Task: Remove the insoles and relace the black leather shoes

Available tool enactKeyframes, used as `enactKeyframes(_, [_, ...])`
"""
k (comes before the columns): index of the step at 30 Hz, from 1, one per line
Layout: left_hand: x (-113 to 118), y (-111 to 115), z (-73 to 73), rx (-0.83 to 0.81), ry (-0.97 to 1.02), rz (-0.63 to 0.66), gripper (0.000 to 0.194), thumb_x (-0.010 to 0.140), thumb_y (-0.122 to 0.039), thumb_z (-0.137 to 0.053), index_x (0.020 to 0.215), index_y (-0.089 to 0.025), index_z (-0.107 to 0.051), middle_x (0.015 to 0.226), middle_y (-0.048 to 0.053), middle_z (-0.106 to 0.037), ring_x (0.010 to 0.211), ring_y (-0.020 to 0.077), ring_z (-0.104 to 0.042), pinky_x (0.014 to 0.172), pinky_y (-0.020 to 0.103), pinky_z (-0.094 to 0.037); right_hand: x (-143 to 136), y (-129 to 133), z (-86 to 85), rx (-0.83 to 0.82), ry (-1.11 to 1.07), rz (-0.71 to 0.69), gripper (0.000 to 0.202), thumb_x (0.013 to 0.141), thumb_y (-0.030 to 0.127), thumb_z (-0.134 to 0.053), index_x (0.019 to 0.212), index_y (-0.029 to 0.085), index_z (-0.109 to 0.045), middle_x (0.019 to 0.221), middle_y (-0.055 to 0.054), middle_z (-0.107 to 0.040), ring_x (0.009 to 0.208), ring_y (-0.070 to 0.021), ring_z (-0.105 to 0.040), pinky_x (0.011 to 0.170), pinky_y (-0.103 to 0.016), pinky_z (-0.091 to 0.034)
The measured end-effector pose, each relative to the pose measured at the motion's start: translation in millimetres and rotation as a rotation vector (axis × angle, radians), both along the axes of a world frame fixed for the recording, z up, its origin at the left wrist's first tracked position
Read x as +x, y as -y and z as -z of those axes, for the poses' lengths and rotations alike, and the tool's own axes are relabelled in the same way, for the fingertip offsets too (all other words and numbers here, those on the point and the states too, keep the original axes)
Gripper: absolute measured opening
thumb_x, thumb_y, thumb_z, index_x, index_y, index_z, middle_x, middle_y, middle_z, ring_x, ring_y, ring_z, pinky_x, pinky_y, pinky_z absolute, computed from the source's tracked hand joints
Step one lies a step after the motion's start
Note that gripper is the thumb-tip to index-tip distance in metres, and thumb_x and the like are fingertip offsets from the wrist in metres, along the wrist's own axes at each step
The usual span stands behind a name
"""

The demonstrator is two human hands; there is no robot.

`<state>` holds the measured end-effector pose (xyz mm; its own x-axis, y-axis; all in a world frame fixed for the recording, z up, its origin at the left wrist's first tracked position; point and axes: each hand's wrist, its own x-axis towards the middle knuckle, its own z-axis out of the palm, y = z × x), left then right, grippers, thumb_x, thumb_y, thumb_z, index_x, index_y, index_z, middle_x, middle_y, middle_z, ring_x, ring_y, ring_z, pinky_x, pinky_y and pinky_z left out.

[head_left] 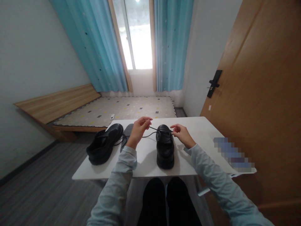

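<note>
A black shoe (165, 153) stands upright on the white table, its heel toward me and its toe pointing away. My left hand (140, 128), to the left of the shoe's toe, pinches a black shoelace (153, 128) that stretches across to the lacing. On the other side, my right hand (182, 134) is closed at the lace by the shoe's upper edge; the bit between its fingers is too small to see clearly. Another black shoe (100, 153) lies at the left of the table with loose lace beside it. A grey insole (124, 142) is partly hidden behind my left hand.
The white table (145, 164) stands in front of my knees. A pixelated bluish item (231, 153) lies at its right end. Beyond are a bed (131, 106) with a small white remote (112, 116) on it, and a brown door (258, 94) at right.
</note>
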<state>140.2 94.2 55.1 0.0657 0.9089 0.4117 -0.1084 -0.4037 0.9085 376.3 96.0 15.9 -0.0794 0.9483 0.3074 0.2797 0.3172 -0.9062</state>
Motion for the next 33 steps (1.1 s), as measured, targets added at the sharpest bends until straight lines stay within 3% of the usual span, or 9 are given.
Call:
enactKeyframes(4, [-13.4,2.0,-3.5,0.101,-0.246,-0.061,0.02,0.079,-0.034,-0.063,0.087,-0.016,-0.07,0.073,0.002,-0.064,0.061,0.0088,-0.053,0.059,0.021,-0.044,-2.3,4.8,1.8,0.0,0.058,-0.009,0.026,0.063,0.018,-0.057,0.088,0.015,-0.063,0.064,0.003,-0.053,0.056,-0.0116,-0.05,0.055,-0.026,-0.045])
enactKeyframes(10, [-24.6,16.0,-4.4,0.259,-0.736,-0.018,0.02,0.086,-0.02,-0.052,0.09,-0.02,-0.071,0.091,0.004,-0.071,0.083,0.0145,-0.064,0.078,0.027,-0.049,-10.0,16.7,-0.8,0.114,0.199,0.069,0.024,0.069,0.016,-0.053,0.092,0.018,-0.061,0.078,-0.001,-0.056,0.063,-0.013,-0.053,0.063,-0.03,-0.048])
enactKeyframes(13, [-22.4,22.1,2.5,0.265,-0.774,-0.033,0.017,0.084,-0.018,-0.055,0.094,-0.02,-0.069,0.092,0.003,-0.071,0.085,0.0144,-0.065,0.078,0.026,-0.05,-19.3,28.1,-5.6,0.277,0.277,0.14,0.022,0.072,0.015,-0.053,0.091,0.019,-0.062,0.092,-0.005,-0.054,0.081,-0.0179,-0.055,0.075,-0.035,-0.049])
enactKeyframes(17, [-13.5,27.5,11.3,0.248,-0.793,-0.07,0.013,0.082,-0.017,-0.059,0.092,-0.02,-0.067,0.091,0.002,-0.069,0.076,0.0122,-0.066,0.067,0.022,-0.052,-32.4,41.3,-10.2,0.43,0.453,0.162,0.01,0.073,0.017,-0.062,0.081,0.02,-0.066,0.106,-0.009,-0.054,0.104,-0.0262,-0.048,0.093,-0.045,-0.041])
enactKeyframes(24, [-0.4,31.5,17.2,0.281,-0.893,-0.11,0.011,0.08,-0.019,-0.064,0.091,-0.022,-0.064,0.084,-0.001,-0.072,0.078,0.0143,-0.068,0.072,0.024,-0.05,-40.1,41.7,-8.4,0.396,0.57,0.135,0.009,0.073,0.018,-0.067,0.08,0.022,-0.071,0.106,-0.009,-0.055,0.102,-0.0266,-0.046,0.089,-0.044,-0.043])
enactKeyframes(33, [-3.3,29.4,20.8,0.308,-0.99,-0.163,0.011,0.08,-0.017,-0.064,0.088,-0.023,-0.067,0.085,0.001,-0.07,0.078,0.0166,-0.065,0.073,0.027,-0.048,-39.8,33.1,-9.3,0.4,0.605,0.1,0.007,0.073,0.021,-0.071,0.08,0.023,-0.073,0.101,-0.009,-0.056,0.098,-0.0262,-0.046,0.086,-0.045,-0.042])
